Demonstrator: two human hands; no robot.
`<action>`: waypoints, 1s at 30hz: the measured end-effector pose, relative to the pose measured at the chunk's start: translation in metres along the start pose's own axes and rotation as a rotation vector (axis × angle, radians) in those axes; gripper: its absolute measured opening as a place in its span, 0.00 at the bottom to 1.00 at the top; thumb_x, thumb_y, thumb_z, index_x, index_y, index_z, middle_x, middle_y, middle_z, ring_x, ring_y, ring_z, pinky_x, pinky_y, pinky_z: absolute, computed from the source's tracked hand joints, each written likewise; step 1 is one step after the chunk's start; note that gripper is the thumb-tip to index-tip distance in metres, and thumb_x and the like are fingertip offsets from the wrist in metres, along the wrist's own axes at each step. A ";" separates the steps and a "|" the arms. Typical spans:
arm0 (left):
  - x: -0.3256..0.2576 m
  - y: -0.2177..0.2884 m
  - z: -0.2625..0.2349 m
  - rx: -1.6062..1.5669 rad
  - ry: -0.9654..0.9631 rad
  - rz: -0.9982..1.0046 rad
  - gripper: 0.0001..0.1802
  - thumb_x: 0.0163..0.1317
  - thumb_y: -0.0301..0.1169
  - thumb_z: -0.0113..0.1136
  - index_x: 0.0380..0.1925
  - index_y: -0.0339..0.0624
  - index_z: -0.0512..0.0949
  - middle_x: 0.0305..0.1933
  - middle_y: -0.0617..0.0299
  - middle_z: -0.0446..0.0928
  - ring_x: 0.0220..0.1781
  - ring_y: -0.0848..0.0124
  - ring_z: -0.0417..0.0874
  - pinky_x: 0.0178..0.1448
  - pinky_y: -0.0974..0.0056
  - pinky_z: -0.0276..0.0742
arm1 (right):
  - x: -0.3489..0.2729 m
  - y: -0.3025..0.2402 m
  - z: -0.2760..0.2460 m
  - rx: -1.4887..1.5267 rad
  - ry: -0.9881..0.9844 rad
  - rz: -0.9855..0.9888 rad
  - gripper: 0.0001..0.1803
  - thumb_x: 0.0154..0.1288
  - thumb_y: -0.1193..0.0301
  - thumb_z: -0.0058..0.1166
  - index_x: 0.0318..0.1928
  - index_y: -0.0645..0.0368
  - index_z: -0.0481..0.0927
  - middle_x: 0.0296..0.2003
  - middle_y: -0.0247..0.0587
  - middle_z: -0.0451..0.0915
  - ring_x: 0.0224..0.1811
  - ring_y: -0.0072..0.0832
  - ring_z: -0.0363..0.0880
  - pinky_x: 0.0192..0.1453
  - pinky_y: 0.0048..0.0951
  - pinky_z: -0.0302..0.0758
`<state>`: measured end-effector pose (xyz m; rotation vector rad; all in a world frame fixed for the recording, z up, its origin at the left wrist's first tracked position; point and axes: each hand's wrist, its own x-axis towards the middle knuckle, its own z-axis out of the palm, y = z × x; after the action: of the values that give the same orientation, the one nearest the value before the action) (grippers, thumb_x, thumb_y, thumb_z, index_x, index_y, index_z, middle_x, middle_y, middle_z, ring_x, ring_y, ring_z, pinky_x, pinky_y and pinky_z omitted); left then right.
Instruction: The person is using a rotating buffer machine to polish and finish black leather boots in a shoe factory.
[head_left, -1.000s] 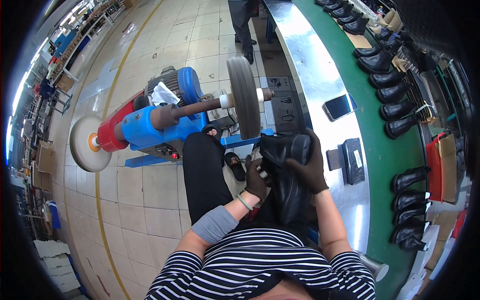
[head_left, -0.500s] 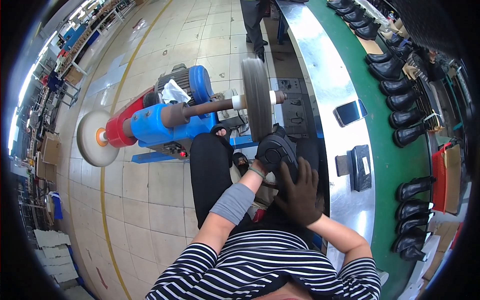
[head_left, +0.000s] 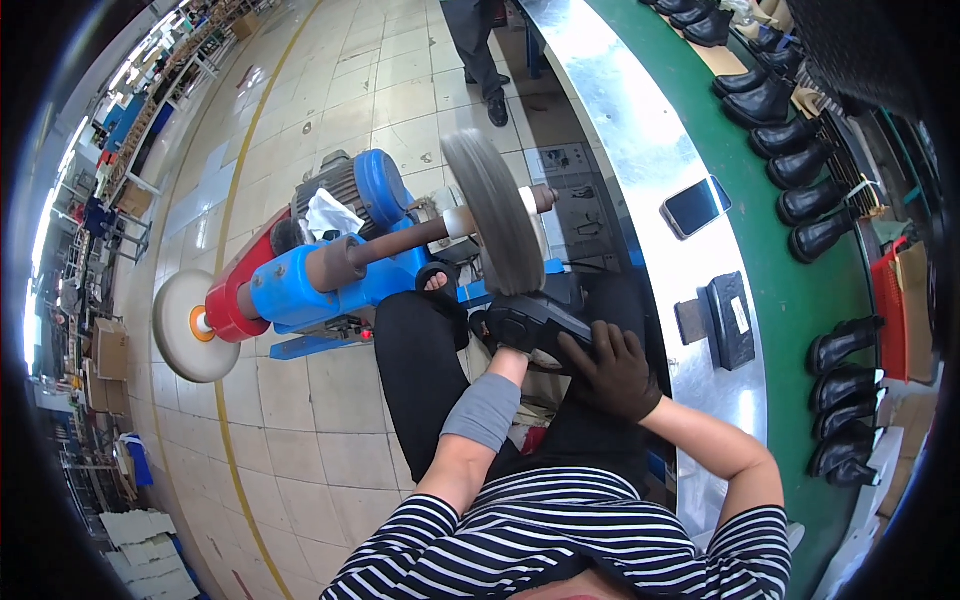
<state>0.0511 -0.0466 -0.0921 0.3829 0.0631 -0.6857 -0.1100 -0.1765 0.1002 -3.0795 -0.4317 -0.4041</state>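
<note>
You hold one black boot (head_left: 535, 318) in both hands, its sole turned up, pressed against the lower rim of the grey buffing wheel (head_left: 492, 212). Your left hand (head_left: 503, 335) grips its toe end; your gloved right hand (head_left: 612, 370) clasps the other end. The blue machine (head_left: 330, 280) carries two wheels: this one and a pale disc (head_left: 190, 325) at its far-left end. One phone (head_left: 696, 206) lies on the steel bench (head_left: 610, 130).
</note>
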 end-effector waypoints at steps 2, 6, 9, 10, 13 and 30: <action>0.003 0.001 -0.002 0.007 0.020 0.004 0.25 0.68 0.40 0.41 0.62 0.43 0.64 0.60 0.57 0.70 0.60 0.66 0.71 0.64 0.61 0.67 | 0.003 0.008 0.002 0.013 0.005 -0.016 0.42 0.43 0.56 0.61 0.64 0.45 0.67 0.51 0.56 0.66 0.52 0.45 0.68 0.53 0.42 0.64; 0.003 0.005 -0.003 0.012 0.045 0.015 0.25 0.68 0.41 0.40 0.61 0.43 0.65 0.58 0.57 0.71 0.58 0.65 0.72 0.63 0.60 0.68 | 0.009 0.020 0.008 0.029 0.090 -0.116 0.41 0.44 0.55 0.61 0.63 0.43 0.67 0.52 0.56 0.66 0.52 0.44 0.68 0.52 0.42 0.65; 0.003 0.012 -0.005 0.007 0.071 0.047 0.25 0.68 0.42 0.40 0.60 0.43 0.65 0.58 0.57 0.72 0.57 0.65 0.73 0.63 0.60 0.69 | 0.020 0.030 0.016 0.003 0.070 -0.192 0.39 0.46 0.54 0.59 0.63 0.41 0.67 0.50 0.53 0.67 0.51 0.43 0.68 0.52 0.40 0.66; 0.004 0.014 -0.006 0.005 0.087 0.061 0.25 0.68 0.43 0.40 0.60 0.43 0.65 0.57 0.57 0.72 0.57 0.65 0.73 0.63 0.60 0.69 | 0.026 0.033 0.019 0.007 0.066 -0.191 0.39 0.46 0.54 0.59 0.63 0.41 0.67 0.50 0.53 0.67 0.51 0.43 0.68 0.52 0.40 0.66; 0.004 0.026 -0.008 0.003 0.140 0.134 0.25 0.68 0.44 0.40 0.60 0.43 0.66 0.56 0.57 0.72 0.56 0.65 0.74 0.62 0.59 0.69 | 0.043 0.036 0.028 -0.017 0.102 -0.272 0.36 0.50 0.53 0.56 0.63 0.39 0.67 0.48 0.51 0.67 0.48 0.41 0.69 0.51 0.39 0.66; -0.034 0.079 -0.008 0.013 0.216 0.315 0.27 0.68 0.50 0.39 0.56 0.43 0.70 0.52 0.57 0.76 0.51 0.63 0.77 0.59 0.57 0.72 | 0.075 0.008 0.062 -0.039 0.302 -0.426 0.32 0.54 0.50 0.53 0.62 0.29 0.67 0.45 0.48 0.68 0.45 0.40 0.70 0.50 0.37 0.67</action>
<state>0.0745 0.0330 -0.0682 0.4664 0.1988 -0.3321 -0.0223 -0.1617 0.0592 -2.8707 -1.0739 -0.8748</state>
